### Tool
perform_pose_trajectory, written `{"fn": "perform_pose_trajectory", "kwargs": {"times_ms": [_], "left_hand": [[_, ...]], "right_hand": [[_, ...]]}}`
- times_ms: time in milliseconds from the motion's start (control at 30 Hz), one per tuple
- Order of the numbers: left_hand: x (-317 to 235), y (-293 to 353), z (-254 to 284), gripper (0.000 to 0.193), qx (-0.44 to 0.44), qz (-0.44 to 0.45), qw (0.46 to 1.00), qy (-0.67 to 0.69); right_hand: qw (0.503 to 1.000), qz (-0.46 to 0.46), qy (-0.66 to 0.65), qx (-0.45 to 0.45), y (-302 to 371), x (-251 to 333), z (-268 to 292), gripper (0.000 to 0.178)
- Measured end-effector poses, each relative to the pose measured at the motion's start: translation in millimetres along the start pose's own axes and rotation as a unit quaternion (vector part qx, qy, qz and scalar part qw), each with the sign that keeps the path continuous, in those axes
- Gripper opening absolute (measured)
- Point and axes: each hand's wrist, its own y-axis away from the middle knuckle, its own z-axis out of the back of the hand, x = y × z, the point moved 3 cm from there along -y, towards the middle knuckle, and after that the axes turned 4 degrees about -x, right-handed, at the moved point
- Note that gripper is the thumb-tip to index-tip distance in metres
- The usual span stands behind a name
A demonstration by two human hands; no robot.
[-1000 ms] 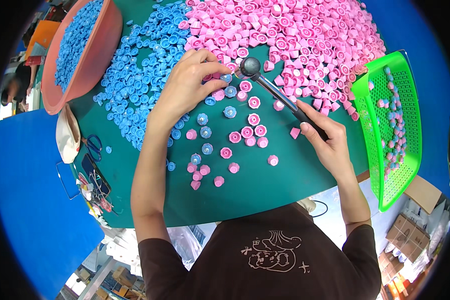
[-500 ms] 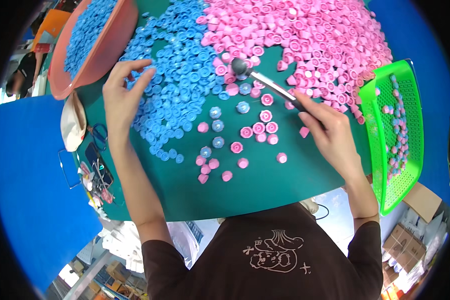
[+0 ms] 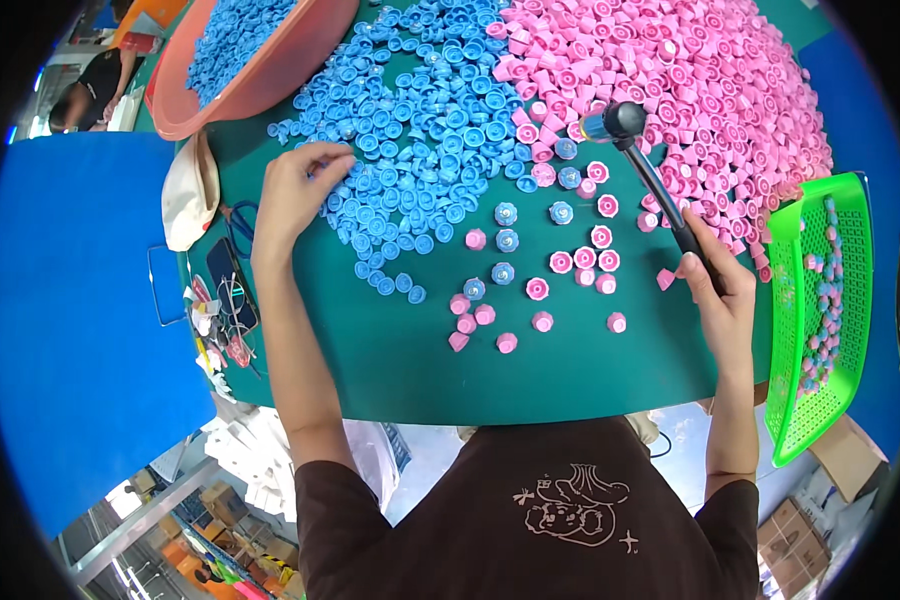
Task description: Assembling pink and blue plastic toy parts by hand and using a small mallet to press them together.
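Note:
My right hand (image 3: 718, 290) grips the black handle of a small hammer (image 3: 665, 195). Its dark round head is raised over the near edge of the pink pile. At the left edge of the blue caps (image 3: 410, 150), my left hand (image 3: 300, 195) is closed, thumb and forefinger tips together; anything between them is too small to make out. Between my hands lie loose pink knob-like pieces (image 3: 537, 289) and several blue caps set on pieces (image 3: 503, 273). A large heap of pink pieces (image 3: 690, 90) spreads beyond the hammer.
An orange-pink basin (image 3: 310, 60) of blue caps stands at far left. A green basket (image 3: 790, 330) with pink-and-blue pieces tilts at the table's right edge. A white pouch (image 3: 190, 190), scissors (image 3: 240, 225) and a phone (image 3: 232, 285) lie left. Another person (image 3: 100, 85) is at upper left.
The view has shifted, moving the scene rightward. The hammer head has swung away from the small pieces, up and to the right. My left thumb and forefinger, apart before, have come together.

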Motion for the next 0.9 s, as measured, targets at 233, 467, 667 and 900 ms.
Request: {"fn": "perform_pose_trajectory", "kwargs": {"times_ms": [233,467,667,900], "left_hand": [[-11.5,-23.6,-10.9,0.023,-0.086,-0.09,0.989,-0.077],[0.6,-21.4,-11.2,0.023,-0.119,-0.02,0.99,-0.08],[-2.3,-19.2,-17.2,0.024,-0.102,-0.097,0.987,-0.082],[-4.9,-19.0,-19.5,0.027,-0.161,-0.073,0.966,-0.186]], "right_hand": [[1.0,-0.017,0.003,0.003,5.0,2.2,4.6,0.04],[0.998,-0.053,-0.017,-0.003,6.8,0.2,11.6,0.039],[0.999,0.013,-0.024,-0.03,6.1,-8.9,12.8,0.04],[0.999,0.029,-0.015,-0.032,6.4,-7.3,15.4,0.04]]}}
